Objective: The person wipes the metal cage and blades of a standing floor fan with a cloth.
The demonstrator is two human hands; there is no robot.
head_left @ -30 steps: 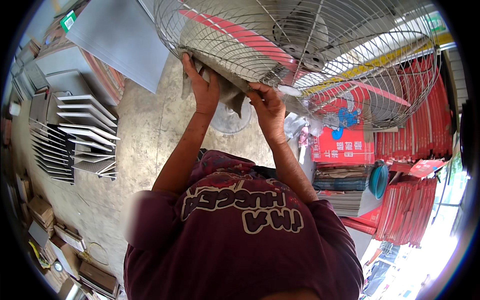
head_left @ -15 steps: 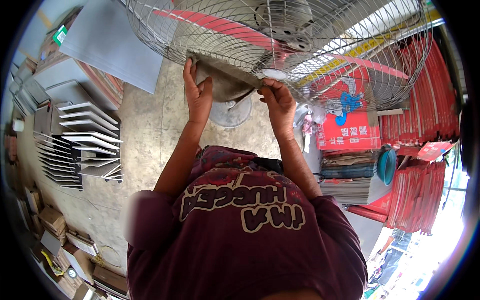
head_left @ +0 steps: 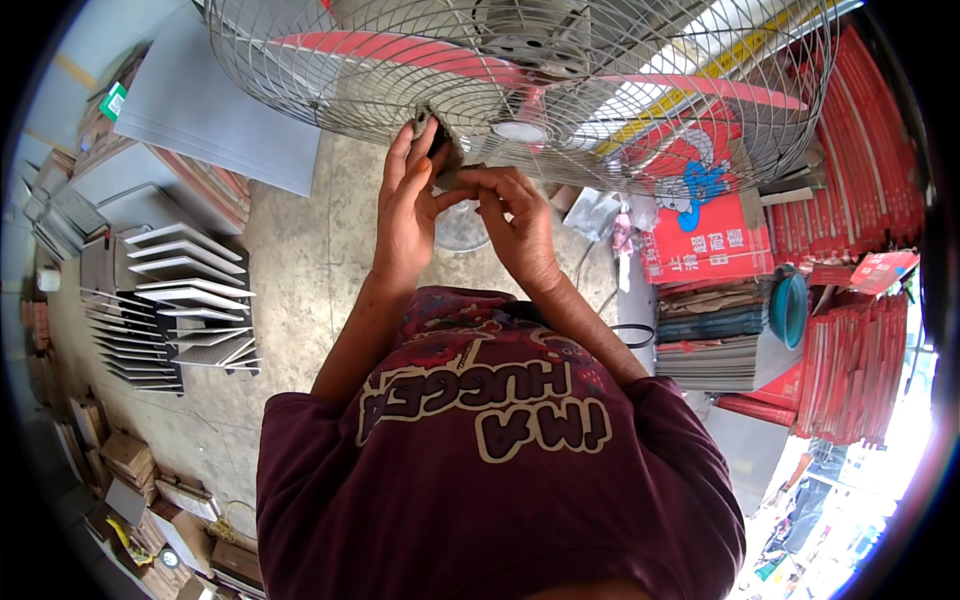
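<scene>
In front of me, below the fan's cage, I hold a grey-brown, sheet-like piece [head_left: 447, 155]. It is now turned mostly edge-on and shows a dark side; its exact kind is unclear. My left hand [head_left: 405, 220] holds it from the left, fingers pointing up along it and thumb against it. My right hand [head_left: 520, 225] pinches its lower right edge, close to the left thumb. The wire cage of a large fan [head_left: 520, 130] with red blades spans the space just above and beyond both hands.
Below my hands a round grey object [head_left: 462, 232] rests on the concrete floor [head_left: 300, 270]. To the left stand a rack of thin white panels [head_left: 190, 270] and a large grey sheet [head_left: 225, 110]. On the right are red stacks [head_left: 840, 385], a red printed box [head_left: 710, 245] and a teal bowl [head_left: 788, 312].
The sheet-like piece has gone from spread broad to narrow and nearly edge-on. My right hand has moved left toward my left hand. The fan appears shifted slightly up and left in view.
</scene>
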